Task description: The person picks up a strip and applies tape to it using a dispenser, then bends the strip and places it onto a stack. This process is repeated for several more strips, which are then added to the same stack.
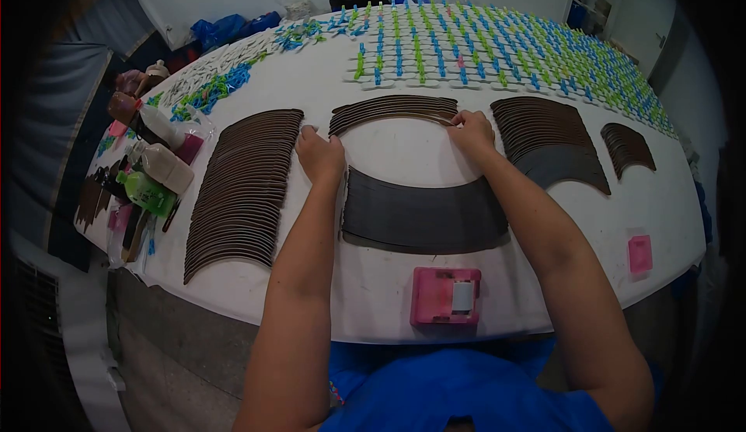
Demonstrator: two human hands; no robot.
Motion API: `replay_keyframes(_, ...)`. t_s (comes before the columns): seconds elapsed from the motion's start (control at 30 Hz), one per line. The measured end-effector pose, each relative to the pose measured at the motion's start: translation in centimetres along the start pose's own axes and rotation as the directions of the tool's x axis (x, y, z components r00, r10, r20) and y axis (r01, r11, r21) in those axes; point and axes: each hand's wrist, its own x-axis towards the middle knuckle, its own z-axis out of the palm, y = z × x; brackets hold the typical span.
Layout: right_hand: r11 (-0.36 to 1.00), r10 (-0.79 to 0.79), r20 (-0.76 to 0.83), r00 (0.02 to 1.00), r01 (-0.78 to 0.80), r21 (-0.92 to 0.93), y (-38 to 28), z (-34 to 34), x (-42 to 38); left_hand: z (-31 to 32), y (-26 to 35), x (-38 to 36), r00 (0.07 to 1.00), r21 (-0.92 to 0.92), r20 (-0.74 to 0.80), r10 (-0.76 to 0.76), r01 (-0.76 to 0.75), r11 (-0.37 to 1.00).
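My left hand [319,152] is closed at the left end of a curved row of brown strips [395,107], its fingers pinched near the lowest strip. At the right end of the same strips, my right hand [472,131] has thumb and finger pressed together on the lowest strip. Below lies a dark, smooth curved stack [423,213], its pieces overlapping closely. To the left is a tall row of ridged brown strips [241,191]. Another row [544,133], partly ridged and partly smooth and dark, lies to the right.
A pink box [445,296] sits at the front edge, a small pink tray [639,254] at the right. A short brown stack [628,149] lies far right. Bottles [145,193] stand at the left. Blue and green clips [466,43] in rows cover the back.
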Motion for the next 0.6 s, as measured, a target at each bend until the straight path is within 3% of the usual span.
replay_keyframes(0.33, 0.999, -0.012, -0.054, 0.998, 0.014, 0.039, 0.2, 0.06, 0.02, -0.03, -0.04, 0.12, 1.0, 0.025, 0.014, -0.024, 0.024, 0.999)
replay_keyframes(0.6, 0.997, 0.071, -0.102, 0.992, -0.066, 0.048, -0.67, -0.07, -0.06, -0.11, 0.11, 0.17, 0.999, 0.051, 0.029, -0.03, 0.029, 0.998)
